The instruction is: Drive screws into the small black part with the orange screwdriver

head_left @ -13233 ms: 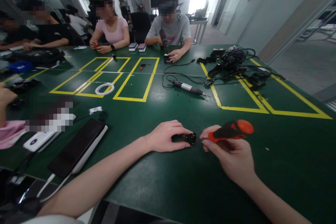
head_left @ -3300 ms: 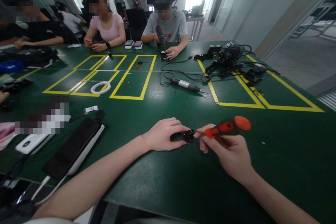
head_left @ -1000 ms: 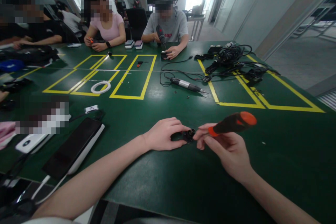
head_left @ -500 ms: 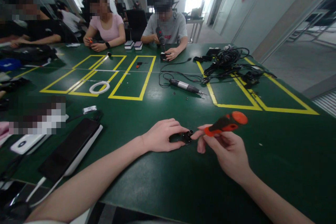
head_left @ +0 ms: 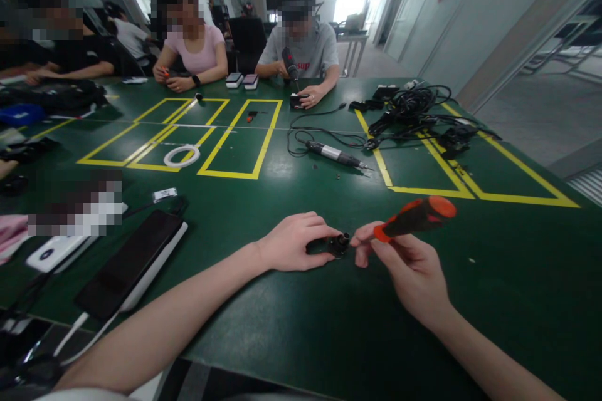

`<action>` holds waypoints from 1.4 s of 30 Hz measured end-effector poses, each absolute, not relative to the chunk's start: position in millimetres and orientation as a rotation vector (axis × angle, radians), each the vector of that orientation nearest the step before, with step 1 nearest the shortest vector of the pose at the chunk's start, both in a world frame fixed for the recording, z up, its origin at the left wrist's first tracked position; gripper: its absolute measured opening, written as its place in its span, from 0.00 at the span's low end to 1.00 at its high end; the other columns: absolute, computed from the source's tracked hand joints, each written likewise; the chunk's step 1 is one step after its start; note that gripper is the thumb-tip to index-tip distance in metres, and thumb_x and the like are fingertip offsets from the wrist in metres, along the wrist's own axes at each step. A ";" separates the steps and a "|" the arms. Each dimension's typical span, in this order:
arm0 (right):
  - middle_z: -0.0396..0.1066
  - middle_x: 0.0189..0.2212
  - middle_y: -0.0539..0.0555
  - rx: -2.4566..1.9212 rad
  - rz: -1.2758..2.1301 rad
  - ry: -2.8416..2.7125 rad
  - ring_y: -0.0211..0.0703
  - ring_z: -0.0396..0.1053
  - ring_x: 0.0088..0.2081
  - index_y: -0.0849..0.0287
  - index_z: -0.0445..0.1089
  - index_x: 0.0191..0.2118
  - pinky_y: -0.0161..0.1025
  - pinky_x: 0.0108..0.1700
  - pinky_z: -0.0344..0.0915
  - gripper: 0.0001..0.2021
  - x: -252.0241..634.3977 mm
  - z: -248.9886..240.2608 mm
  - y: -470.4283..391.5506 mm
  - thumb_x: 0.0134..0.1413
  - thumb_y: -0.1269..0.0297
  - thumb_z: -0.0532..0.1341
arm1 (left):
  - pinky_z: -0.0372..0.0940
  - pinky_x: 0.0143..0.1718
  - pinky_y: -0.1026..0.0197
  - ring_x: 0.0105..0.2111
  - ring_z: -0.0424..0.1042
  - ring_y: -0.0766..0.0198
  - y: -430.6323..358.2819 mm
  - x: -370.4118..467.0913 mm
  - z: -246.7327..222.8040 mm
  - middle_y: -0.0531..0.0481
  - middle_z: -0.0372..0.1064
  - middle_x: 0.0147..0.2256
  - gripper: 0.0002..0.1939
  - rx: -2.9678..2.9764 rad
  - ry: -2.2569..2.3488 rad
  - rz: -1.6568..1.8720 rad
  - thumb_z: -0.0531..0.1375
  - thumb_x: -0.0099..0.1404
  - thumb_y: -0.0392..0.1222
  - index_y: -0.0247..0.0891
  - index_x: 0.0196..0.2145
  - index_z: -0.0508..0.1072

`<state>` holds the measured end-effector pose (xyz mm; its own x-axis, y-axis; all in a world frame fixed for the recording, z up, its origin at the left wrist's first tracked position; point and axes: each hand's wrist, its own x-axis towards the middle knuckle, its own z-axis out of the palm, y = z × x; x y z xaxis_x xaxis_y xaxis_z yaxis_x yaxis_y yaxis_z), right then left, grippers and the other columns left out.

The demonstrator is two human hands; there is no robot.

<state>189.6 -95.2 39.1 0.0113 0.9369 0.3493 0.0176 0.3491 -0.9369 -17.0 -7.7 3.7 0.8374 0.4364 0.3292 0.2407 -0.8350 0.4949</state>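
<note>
Near the middle of the green table, my left hand (head_left: 301,243) pinches a small black part (head_left: 339,243) between thumb and fingers. The part has a short round tube on top and rests on or just above the tabletop. My right hand (head_left: 411,266) is closed around a screwdriver with an orange and black handle (head_left: 416,218). The handle's butt points up and to the right, and the front end is hidden by my fingers. My right fingertips are close beside the black part; whether they touch it is unclear.
Beyond my hands lies a corded electric screwdriver (head_left: 333,153), with tangled black cables (head_left: 414,109) at the back right. A white ring (head_left: 182,155) sits left of centre. A phone (head_left: 129,263) lies at the left. Across the table, a person in grey (head_left: 324,44) holds a drill.
The view has shifted slightly, so the whole scene sits a little further right. My right hand and the screwdriver have moved slightly and the handle leans lower; both grips stay the same.
</note>
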 end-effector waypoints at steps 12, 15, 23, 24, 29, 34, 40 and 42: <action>0.78 0.30 0.53 -0.969 0.815 -1.400 0.42 0.76 0.31 0.56 0.78 0.30 0.36 0.33 0.75 0.09 191.9 31.5 -95.8 0.58 0.60 0.72 | 0.68 0.45 0.58 0.42 0.75 0.57 -7.0 -17.8 2.5 0.44 0.77 0.42 0.17 2.588 0.515 0.588 0.64 0.69 0.45 0.37 0.53 0.76; 0.77 0.28 0.54 -0.976 0.896 -1.415 0.39 0.71 0.24 0.57 0.78 0.31 0.36 0.27 0.72 0.12 192.5 32.5 -97.5 0.63 0.56 0.68 | 0.68 0.46 0.57 0.42 0.75 0.58 -7.4 -18.0 2.6 0.45 0.77 0.42 0.17 2.589 0.530 0.578 0.64 0.69 0.46 0.38 0.53 0.76; 0.79 0.29 0.54 -0.944 0.911 -1.373 0.40 0.74 0.24 0.57 0.76 0.35 0.37 0.28 0.75 0.11 188.9 34.7 -99.2 0.62 0.54 0.69 | 0.69 0.46 0.57 0.42 0.75 0.57 -7.4 -18.2 2.9 0.45 0.77 0.42 0.18 2.588 0.517 0.592 0.64 0.69 0.46 0.37 0.53 0.76; 0.78 0.28 0.55 -0.957 0.893 -1.390 0.40 0.74 0.24 0.57 0.76 0.33 0.37 0.28 0.75 0.12 189.1 34.7 -98.9 0.62 0.55 0.69 | 0.69 0.46 0.57 0.42 0.75 0.57 -7.4 -18.1 2.7 0.45 0.77 0.42 0.18 2.589 0.520 0.586 0.64 0.69 0.46 0.37 0.53 0.76; 0.78 0.31 0.56 -0.953 0.917 -1.416 0.41 0.74 0.25 0.58 0.78 0.33 0.37 0.27 0.75 0.12 191.9 35.2 -97.6 0.63 0.56 0.68 | 0.69 0.46 0.57 0.42 0.75 0.57 -7.5 -18.3 2.1 0.45 0.77 0.42 0.17 2.590 0.527 0.575 0.64 0.69 0.46 0.38 0.53 0.76; 0.79 0.28 0.54 -0.936 0.977 -1.371 0.40 0.75 0.25 0.57 0.79 0.39 0.36 0.28 0.77 0.11 190.9 35.7 -99.3 0.65 0.55 0.67 | 0.69 0.45 0.57 0.41 0.74 0.57 -7.4 -18.4 2.9 0.45 0.77 0.41 0.17 2.583 0.514 0.598 0.64 0.69 0.46 0.37 0.53 0.76; 0.79 0.27 0.55 -0.968 0.912 -1.354 0.40 0.73 0.23 0.58 0.77 0.31 0.36 0.26 0.74 0.14 189.1 34.6 -98.5 0.60 0.53 0.70 | 0.69 0.47 0.56 0.43 0.75 0.57 -7.4 -18.1 2.9 0.44 0.77 0.43 0.18 2.573 0.529 0.567 0.64 0.70 0.46 0.38 0.54 0.75; 0.78 0.28 0.55 -0.976 0.888 -1.365 0.39 0.72 0.23 0.58 0.77 0.30 0.35 0.25 0.74 0.14 190.1 35.7 -97.4 0.59 0.53 0.71 | 0.69 0.47 0.56 0.43 0.75 0.57 -7.4 -18.0 2.7 0.44 0.77 0.43 0.17 2.570 0.530 0.563 0.63 0.70 0.47 0.38 0.54 0.76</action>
<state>190.1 -97.4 35.7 0.0277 0.9313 0.3631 0.0453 0.3617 -0.9312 -18.0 -7.4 2.7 0.8425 0.4515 0.2938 0.2663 -0.8232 0.5014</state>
